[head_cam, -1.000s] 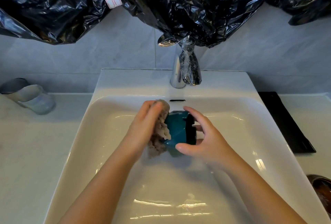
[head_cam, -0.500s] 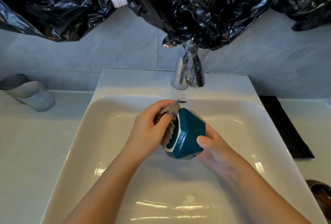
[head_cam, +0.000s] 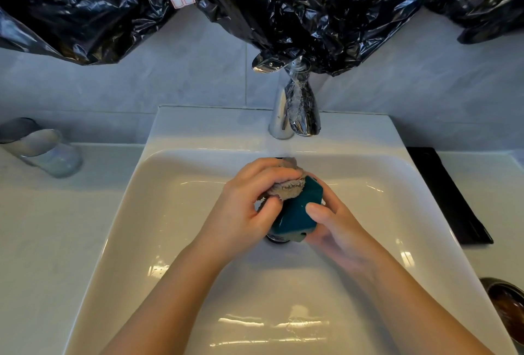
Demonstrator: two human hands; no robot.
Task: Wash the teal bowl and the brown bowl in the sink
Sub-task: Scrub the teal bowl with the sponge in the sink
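Right hand (head_cam: 337, 230) curls its fingers and thumb round the teal bowl (head_cam: 297, 213) and holds it on its side, low over the middle of the sink (head_cam: 170, 213). The left hand (head_cam: 249, 207) squeezes a grey cloth (head_cam: 289, 187) and presses it on the bowl's top edge. To do this well, I think the right hand should turn the bowl bit by bit, so the cloth rubs every side and the inside too. A soapy bowl can slip, so hold it firmly. The brown bowl (head_cam: 507, 306) sits on the counter at the right, and I think it goes next.
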